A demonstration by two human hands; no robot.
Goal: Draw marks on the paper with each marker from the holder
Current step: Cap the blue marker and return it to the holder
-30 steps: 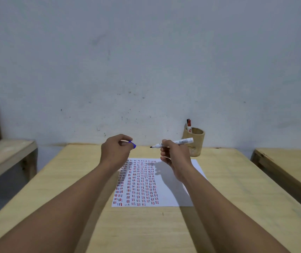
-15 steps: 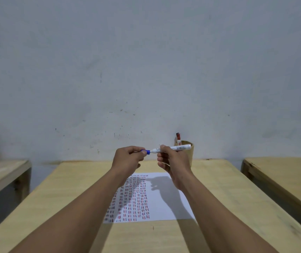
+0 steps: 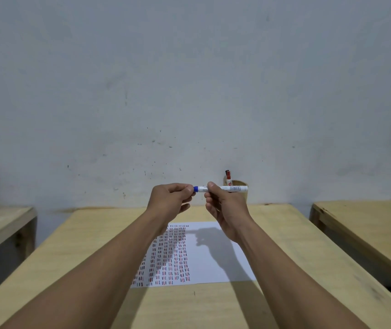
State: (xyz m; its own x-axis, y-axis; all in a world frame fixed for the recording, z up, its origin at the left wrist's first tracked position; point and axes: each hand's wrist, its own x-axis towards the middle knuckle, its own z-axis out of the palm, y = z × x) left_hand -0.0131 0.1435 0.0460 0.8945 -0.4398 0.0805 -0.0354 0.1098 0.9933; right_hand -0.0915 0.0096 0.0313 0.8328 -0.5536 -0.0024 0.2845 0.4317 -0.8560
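Observation:
I hold a white marker (image 3: 227, 188) level above the table, my right hand (image 3: 225, 210) gripping its barrel. My left hand (image 3: 173, 198) pinches the blue cap (image 3: 196, 188) at the marker's left end, and the cap sits on the tip. Below my hands lies the white paper (image 3: 204, 257), its left part filled with columns of short red and dark marks. The tan holder (image 3: 243, 189) stands at the table's far edge behind the marker, with a red-capped marker (image 3: 228, 177) sticking up from it.
The paper rests on a light wooden table (image 3: 94, 245) against a grey wall. A second wooden table (image 3: 367, 222) stands to the right across a gap, and a wooden bench or table (image 3: 2, 222) to the left.
My hands came together: the blue cap, held apart in my left hand a second ago, now sits on the marker's tip. The view has tilted upward.

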